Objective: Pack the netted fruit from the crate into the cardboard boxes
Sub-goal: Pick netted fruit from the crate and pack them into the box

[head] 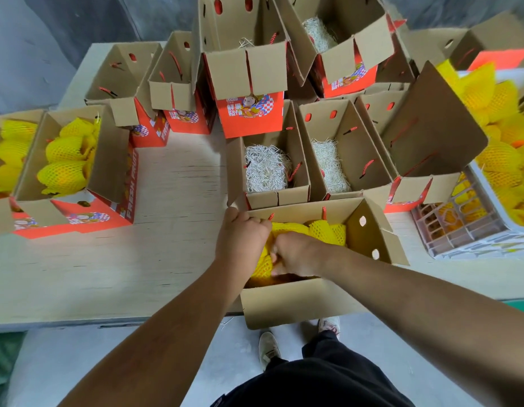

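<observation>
Inside the near cardboard box [319, 301], left hand [241, 237] and right hand [296, 254] curl onto netted fruit [322, 230]; foam netting looks soft, grippy; fruit likely bruisable, so cup bodies, not net ends; crate [466, 230] stands right.

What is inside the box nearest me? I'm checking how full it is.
The nearest box holds yellow netted fruit. Both hands, left and right, grip it. They cover the middle, so the count and the box's bottom can't be seen.

Bare forearms, no sleeves in view; black trousers [322, 377]; pale worn sneakers [268, 349] on both feet.
</observation>
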Demonstrator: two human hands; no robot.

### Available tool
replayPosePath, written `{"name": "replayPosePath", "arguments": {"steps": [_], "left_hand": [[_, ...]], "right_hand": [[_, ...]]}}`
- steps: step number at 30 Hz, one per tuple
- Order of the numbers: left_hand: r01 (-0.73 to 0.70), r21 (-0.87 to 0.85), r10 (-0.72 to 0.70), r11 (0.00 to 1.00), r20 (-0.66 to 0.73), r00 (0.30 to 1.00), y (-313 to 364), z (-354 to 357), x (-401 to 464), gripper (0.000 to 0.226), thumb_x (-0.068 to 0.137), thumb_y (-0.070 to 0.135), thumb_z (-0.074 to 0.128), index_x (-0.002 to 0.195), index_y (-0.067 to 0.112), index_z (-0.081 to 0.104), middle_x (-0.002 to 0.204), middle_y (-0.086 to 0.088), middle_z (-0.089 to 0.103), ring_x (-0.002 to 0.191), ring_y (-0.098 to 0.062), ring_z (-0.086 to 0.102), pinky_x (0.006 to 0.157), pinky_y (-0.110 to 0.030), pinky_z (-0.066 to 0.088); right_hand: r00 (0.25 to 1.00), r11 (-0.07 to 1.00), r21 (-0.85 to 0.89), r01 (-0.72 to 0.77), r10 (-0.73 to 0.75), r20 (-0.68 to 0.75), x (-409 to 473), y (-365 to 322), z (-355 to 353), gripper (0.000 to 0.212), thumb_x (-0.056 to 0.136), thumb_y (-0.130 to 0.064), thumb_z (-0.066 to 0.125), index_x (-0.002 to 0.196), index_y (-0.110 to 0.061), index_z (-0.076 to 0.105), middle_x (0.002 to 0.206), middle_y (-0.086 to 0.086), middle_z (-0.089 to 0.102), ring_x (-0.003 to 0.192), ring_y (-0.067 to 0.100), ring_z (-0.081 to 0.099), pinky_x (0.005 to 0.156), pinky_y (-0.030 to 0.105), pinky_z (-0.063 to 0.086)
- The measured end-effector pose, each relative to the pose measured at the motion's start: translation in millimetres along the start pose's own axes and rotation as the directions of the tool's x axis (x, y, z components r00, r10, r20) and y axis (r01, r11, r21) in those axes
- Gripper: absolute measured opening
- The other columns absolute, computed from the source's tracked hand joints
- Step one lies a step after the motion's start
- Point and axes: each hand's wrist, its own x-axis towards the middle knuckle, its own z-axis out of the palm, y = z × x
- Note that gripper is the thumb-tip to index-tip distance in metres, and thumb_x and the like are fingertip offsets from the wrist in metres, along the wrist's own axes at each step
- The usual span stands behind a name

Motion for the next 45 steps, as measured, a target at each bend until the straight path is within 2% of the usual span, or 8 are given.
{"name": "replayPosePath", "arguments": {"steps": [7,10,14,22,34,40,42,45], "left_hand": [[-0.035,-0.044,0.035,0.998,0.007,0.999,-8,-4,-4,0.019,0.090,0.020,0.055,0.108,0.027,0.058,0.107,0.004,0.066,0.117,-0.023,0.054,0.097,-0.037,0.022],[-0.060,-0.157,0.056,0.986,-0.026,0.998,-18,-11,-6,0.017,0.094,0.024,0.055,0.107,0.032,0.062,0.107,0.010,0.068,0.112,-0.013,0.058,0.082,-0.034,0.016],[-0.051,-0.409,0.003,0.911,-0.115,0.993,-10,-27,-5,0.016,0.100,0.033,0.055,0.108,0.030,0.069,0.107,0.010,0.072,0.106,-0.014,0.065,0.091,-0.033,0.036],[-0.154,-0.849,0.068,0.505,-0.138,0.988,93,-58,45,0.010,0.095,0.025,0.063,0.097,0.031,0.071,0.098,0.014,0.073,0.094,-0.008,0.067,0.084,-0.040,0.056],[-0.342,-0.902,0.003,0.263,-0.354,0.935,335,-123,184,0.014,0.099,0.025,0.058,0.104,0.020,0.071,0.101,0.008,0.072,0.098,-0.012,0.069,0.085,-0.040,0.056],[-0.357,-0.774,0.170,0.523,-0.316,0.933,420,-126,265,0.014,0.101,0.027,0.061,0.108,0.021,0.072,0.107,0.004,0.071,0.100,-0.016,0.067,0.089,-0.042,0.052],[-0.344,-0.631,0.191,0.695,-0.299,0.935,421,-127,285,0.014,0.100,0.029,0.061,0.107,0.024,0.072,0.107,0.005,0.072,0.101,-0.020,0.068,0.087,-0.042,0.053],[-0.320,-0.589,0.120,0.742,-0.354,0.928,413,-125,300,0.015,0.096,0.028,0.061,0.102,0.020,0.073,0.098,0.003,0.073,0.089,-0.020,0.070,0.077,-0.043,0.055]], "right_hand": [[0.999,0.957,0.286,-0.037,0.045,-0.021,8,-21,5,0.032,0.083,-0.034,0.084,0.078,-0.025,0.053,0.072,-0.010,0.060,0.074,0.014,0.057,0.069,0.025,0.037],[0.997,0.941,0.337,-0.014,-0.011,0.070,-15,3,-13,0.011,0.095,-0.028,0.070,0.102,-0.020,0.068,0.087,0.001,0.073,0.078,0.013,0.063,0.074,0.028,0.049],[0.986,0.792,0.610,0.033,0.075,-0.151,-50,43,-15,0.013,0.100,-0.007,0.055,0.103,-0.016,0.064,0.082,0.006,0.068,0.069,0.016,0.058,0.066,0.027,0.050],[0.766,0.761,0.611,0.218,0.254,-0.590,-88,101,-19,0.014,0.095,-0.009,0.061,0.099,-0.019,0.069,0.078,-0.003,0.067,0.070,0.016,0.060,0.070,0.040,0.051],[0.441,0.670,0.631,0.391,0.466,-0.767,-187,315,-88,0.012,0.098,-0.019,0.065,0.108,-0.025,0.068,0.095,-0.007,0.072,0.082,0.005,0.066,0.068,0.018,0.048],[0.560,0.785,0.595,0.175,0.418,-0.716,-206,462,-118,0.024,0.098,-0.006,0.059,0.118,-0.016,0.068,0.075,-0.004,0.065,0.061,0.003,0.054,0.060,0.023,0.042],[0.664,0.836,0.548,0.017,0.401,-0.631,-192,497,-129,0.038,0.096,-0.005,0.059,0.133,-0.013,0.061,0.099,0.005,0.069,0.090,0.017,0.067,0.079,0.034,0.052],[0.691,0.915,0.270,-0.298,0.402,-0.601,-159,534,-147,0.068,0.090,-0.029,0.067,0.151,-0.018,0.040,0.144,0.013,0.046,0.130,0.038,0.046,0.105,0.046,0.043]]}}
